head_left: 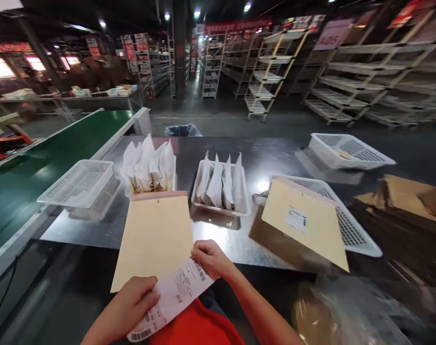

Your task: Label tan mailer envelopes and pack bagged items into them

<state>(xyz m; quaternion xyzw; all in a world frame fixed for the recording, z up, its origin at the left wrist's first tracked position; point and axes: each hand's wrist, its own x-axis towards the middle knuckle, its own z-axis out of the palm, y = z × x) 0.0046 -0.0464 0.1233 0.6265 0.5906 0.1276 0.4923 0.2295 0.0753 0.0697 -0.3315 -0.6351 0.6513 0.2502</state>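
Note:
My left hand (131, 306) grips the lower end of a white shipping label (174, 294) with barcodes. My right hand (212, 258) pinches the label's upper edge. Both hands hold it over the near end of a tan padded envelope (155, 235) that lies on the metal table (239, 239), hanging past its front edge. A second tan envelope (304, 223) with a small label stuck on it rests tilted across a white basket (350, 235) to the right.
Two white trays hold upright white pouches (147, 167) (221, 184). Empty white baskets sit at left (77, 184) and far right (347, 151). A green conveyor belt (41, 163) runs along the left. Cardboard (405, 196) lies at right. Shelving racks stand behind.

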